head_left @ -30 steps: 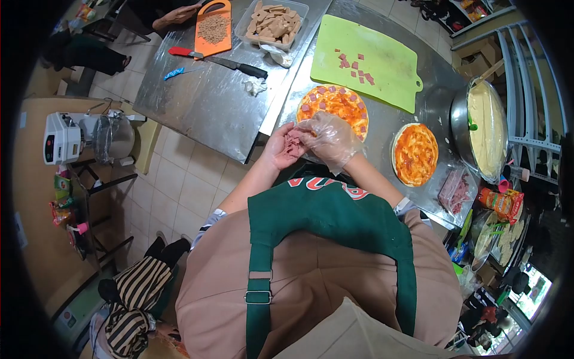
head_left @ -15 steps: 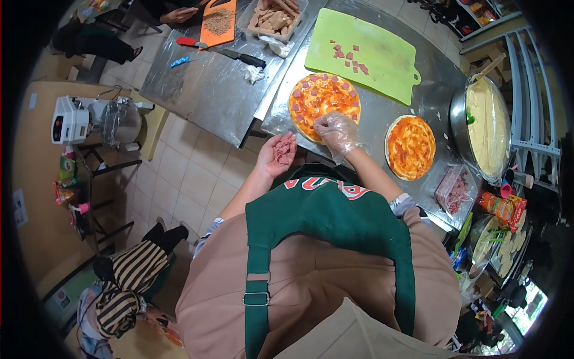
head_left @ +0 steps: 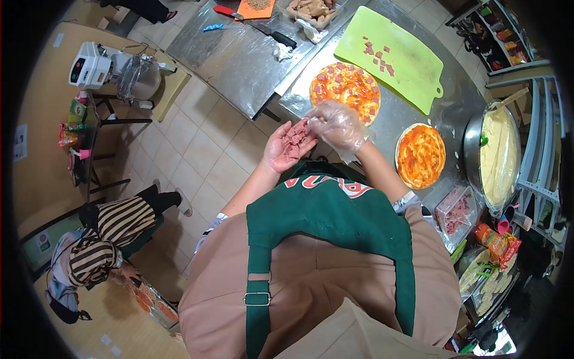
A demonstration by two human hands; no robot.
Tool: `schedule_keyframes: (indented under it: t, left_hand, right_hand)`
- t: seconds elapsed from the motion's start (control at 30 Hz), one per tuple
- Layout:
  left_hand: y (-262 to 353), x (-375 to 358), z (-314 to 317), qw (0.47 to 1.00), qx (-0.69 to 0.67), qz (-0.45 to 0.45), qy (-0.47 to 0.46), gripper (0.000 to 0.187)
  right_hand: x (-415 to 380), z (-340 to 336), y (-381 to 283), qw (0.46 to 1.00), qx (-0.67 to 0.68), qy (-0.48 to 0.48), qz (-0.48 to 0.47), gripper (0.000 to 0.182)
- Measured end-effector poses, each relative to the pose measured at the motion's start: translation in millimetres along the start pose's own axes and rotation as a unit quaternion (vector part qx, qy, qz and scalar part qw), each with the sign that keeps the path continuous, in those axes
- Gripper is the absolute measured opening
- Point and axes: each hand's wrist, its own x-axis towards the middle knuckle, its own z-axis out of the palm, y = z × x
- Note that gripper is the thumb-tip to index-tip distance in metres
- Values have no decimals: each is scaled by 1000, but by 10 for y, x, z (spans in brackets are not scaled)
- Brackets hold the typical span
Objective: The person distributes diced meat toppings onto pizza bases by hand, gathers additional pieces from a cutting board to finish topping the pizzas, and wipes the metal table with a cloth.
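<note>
Small, thin-cut pink meat pieces [head_left: 295, 139] lie heaped in the palm of the bare left hand [head_left: 284, 153], which is turned upward near the table's edge, fingers slightly curled and a little apart, its forearm slanting forward and inward. The right hand [head_left: 339, 127], in a clear plastic glove, arches in from the other side with its back uppermost, fingers bent together and tips at the heap; the crinkled film blurs them, so I cannot tell whether they pinch a piece. Just beyond the glove, partly hidden by it, is a round pizza with red sauce and pink squares near its edge [head_left: 345, 90]. A second round pizza base with orange-red sauce [head_left: 420, 157] lies to the right. Farther out on the shiny metal table [head_left: 385, 134] are a lime-green cutting board [head_left: 412, 78] with scattered pink squares, a large silver metal bowl [head_left: 472, 161] of pale mixture, and a clear plastic box [head_left: 456, 212] of pink meat.
</note>
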Motion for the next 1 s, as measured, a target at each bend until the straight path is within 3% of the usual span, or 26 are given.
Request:
schedule_keyframes:
  t: [0.03,0.1,0.2,0.27,0.3,0.37,0.4,0.5,0.67,0.73,0.77,0.83,0.93,1.0]
  left_hand:
    - [-25,32,-40,999,3,-23,-46,37]
    - [-96,86,-67,994,7,-51,-94,36]
    - [-210,130,19,984,6,-95,-151,35]
    - [-279,129,132,994,70,-83,-17,34]
    - [-303,144,134,993,73,-89,-20,34]
    - [-338,190,126,992,75,-103,3,31]
    - [-358,224,123,991,79,-109,-1,31]
    - [-414,316,134,991,87,-99,23,24]
    - [-443,477,97,979,134,-145,56,17]
    - [-460,491,131,976,145,-142,77,17]
    - [-472,491,141,973,154,-138,100,17]
    - [-499,486,144,970,159,-131,130,17]
    - [-490,451,89,964,163,-139,157,16]
    - [-456,436,63,962,164,-155,155,16]
  right_hand:
    - [-40,-15,-48,1000,-1,1,3,18]
    - [-105,-28,-94,986,-121,-41,-110,17]
    - [-260,19,28,984,-152,-38,-83,15]
    - [-312,-29,51,987,-151,-45,-20,15]
    - [-354,-51,51,987,-153,-39,-17,15]
    - [-445,-96,41,996,-22,65,64,16]
    - [-473,-126,46,995,-25,72,66,16]
    - [-549,-205,69,971,139,104,166,15]
    - [-648,-140,240,967,133,157,147,14]
    - [-670,-103,318,977,-11,214,12,13]
    - [-686,-90,355,977,-12,215,12,13]
    - [-697,-85,343,961,-165,212,-68,13]
    - [-765,-86,193,960,-241,139,-31,12]
    - [-765,-40,229,965,-218,143,-26,15]
